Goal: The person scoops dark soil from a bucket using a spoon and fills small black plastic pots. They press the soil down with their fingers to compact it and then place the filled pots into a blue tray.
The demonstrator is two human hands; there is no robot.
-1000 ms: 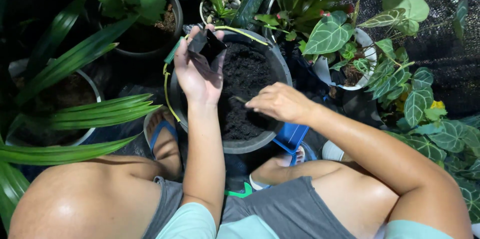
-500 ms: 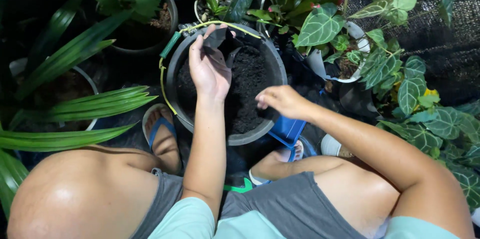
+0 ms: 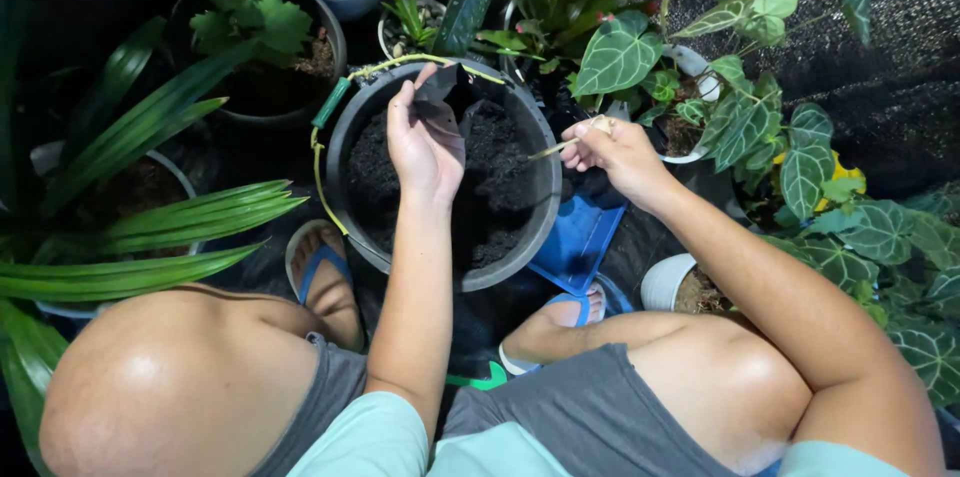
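The round grey plastic pot [image 3: 445, 177] full of dark loose soil sits on the ground between the person's feet. Over its far rim, the left hand [image 3: 425, 137] pinches a thin, floppy black plastic sheet [image 3: 445, 92]. Just right of the pot, the right hand [image 3: 620, 152] is closed on a slim pale stick [image 3: 560, 145], light and stiff-looking, probably best gripped near its thicker end.

Dressed in grey shorts [image 3: 560, 407] and a pale mint top [image 3: 370, 442] showing at the lower edge. Bare arms, bare knees, no sleeves below the elbow. Blue-strapped flip-flops with pale soles on both feet [image 3: 320, 267]. No gloves, rings or watch on the left hand [image 3: 425, 142] or right hand [image 3: 615, 152].
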